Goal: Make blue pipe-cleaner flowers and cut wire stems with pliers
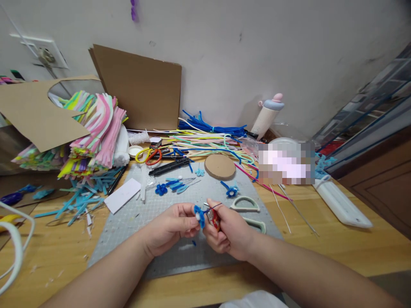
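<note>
My left hand (175, 226) pinches a blue pipe-cleaner flower (200, 217) with a white centre. My right hand (229, 229) is closed round the metal part of a pair of scissors, whose red middle (213, 219) shows between the fingers. The pale green scissor handles (245, 204) stick out to the right, behind the hand. A thin dark stem runs from the flower to my right thumb. Both hands are just above the grey cutting mat (128, 233). Beyond them lie another blue flower (231, 191), a dark blue flower (161, 189) and several blue pieces on wires (180, 185).
A round cardboard disc (220, 166), black tool (170, 166) and yellow-and-orange scissors (154, 156) lie behind the mat. Pipe-cleaner bundles (99, 128) fill the left; blue pipe cleaners (215, 127) lie by the wall. A bottle (266, 115) and white glue gun (342, 201) are at right.
</note>
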Action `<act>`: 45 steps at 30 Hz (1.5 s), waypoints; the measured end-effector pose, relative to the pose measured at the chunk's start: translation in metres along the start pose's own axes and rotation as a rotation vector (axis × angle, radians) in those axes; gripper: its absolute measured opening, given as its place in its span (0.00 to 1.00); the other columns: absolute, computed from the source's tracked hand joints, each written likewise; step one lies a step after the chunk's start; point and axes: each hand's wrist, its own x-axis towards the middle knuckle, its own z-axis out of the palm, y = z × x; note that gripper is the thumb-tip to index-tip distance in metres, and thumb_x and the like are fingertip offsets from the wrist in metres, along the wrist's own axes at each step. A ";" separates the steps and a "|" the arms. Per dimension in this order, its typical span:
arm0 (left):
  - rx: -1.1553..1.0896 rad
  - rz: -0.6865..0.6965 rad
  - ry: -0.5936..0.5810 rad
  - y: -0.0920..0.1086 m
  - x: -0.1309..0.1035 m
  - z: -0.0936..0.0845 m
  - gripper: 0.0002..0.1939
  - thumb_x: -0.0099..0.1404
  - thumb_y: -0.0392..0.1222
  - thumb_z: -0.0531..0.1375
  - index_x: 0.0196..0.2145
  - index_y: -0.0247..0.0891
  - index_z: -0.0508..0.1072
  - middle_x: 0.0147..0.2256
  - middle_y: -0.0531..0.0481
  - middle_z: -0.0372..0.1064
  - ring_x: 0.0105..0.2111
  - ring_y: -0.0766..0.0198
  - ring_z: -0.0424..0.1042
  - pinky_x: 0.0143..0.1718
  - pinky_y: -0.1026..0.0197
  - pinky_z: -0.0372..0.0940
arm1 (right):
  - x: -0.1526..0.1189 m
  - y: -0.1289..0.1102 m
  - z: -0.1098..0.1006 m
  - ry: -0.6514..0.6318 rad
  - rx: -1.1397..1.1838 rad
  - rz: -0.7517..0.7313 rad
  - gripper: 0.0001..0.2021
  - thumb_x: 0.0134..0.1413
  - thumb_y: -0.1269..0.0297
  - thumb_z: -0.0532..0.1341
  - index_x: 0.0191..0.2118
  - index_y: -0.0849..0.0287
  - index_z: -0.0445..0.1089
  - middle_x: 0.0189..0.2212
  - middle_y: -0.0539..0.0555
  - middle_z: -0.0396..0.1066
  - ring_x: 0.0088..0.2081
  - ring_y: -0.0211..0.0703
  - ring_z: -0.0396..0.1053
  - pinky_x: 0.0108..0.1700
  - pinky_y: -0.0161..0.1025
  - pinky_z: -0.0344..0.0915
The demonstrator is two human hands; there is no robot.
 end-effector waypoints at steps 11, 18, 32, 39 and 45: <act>0.044 0.084 -0.014 0.011 -0.005 -0.001 0.15 0.48 0.46 0.68 0.24 0.32 0.69 0.21 0.53 0.59 0.22 0.71 0.55 0.25 0.64 0.47 | -0.006 -0.008 -0.006 -0.135 0.061 -0.079 0.35 0.56 0.37 0.36 0.17 0.61 0.59 0.08 0.43 0.46 0.11 0.28 0.39 0.13 0.26 0.36; -0.043 0.188 0.005 0.017 -0.011 -0.008 0.11 0.54 0.43 0.65 0.26 0.33 0.69 0.23 0.54 0.56 0.23 0.71 0.51 0.25 0.65 0.47 | -0.013 -0.006 -0.002 -0.049 -0.033 -0.231 0.24 0.54 0.45 0.51 0.25 0.64 0.65 0.14 0.46 0.53 0.16 0.30 0.47 0.19 0.30 0.39; -0.137 0.216 0.110 0.021 -0.011 -0.012 0.09 0.54 0.41 0.65 0.29 0.33 0.70 0.24 0.55 0.56 0.22 0.73 0.54 0.25 0.68 0.52 | -0.061 -0.008 0.021 -0.275 -0.305 -0.401 0.22 0.52 0.44 0.57 0.33 0.63 0.66 0.27 0.54 0.62 0.27 0.36 0.57 0.31 0.34 0.53; -0.116 0.237 0.083 0.020 -0.011 -0.015 0.08 0.55 0.40 0.64 0.29 0.33 0.69 0.24 0.55 0.56 0.22 0.73 0.54 0.25 0.68 0.52 | -0.041 -0.018 0.013 -0.179 -0.072 -0.365 0.17 0.51 0.53 0.56 0.31 0.65 0.68 0.19 0.47 0.51 0.21 0.32 0.46 0.22 0.31 0.41; -0.080 0.234 0.091 0.021 -0.010 -0.012 0.08 0.56 0.41 0.63 0.30 0.33 0.70 0.24 0.55 0.55 0.22 0.73 0.53 0.25 0.67 0.51 | -0.028 -0.022 -0.002 -0.022 0.167 -0.195 0.16 0.52 0.51 0.55 0.26 0.62 0.62 0.18 0.44 0.45 0.19 0.29 0.38 0.19 0.27 0.34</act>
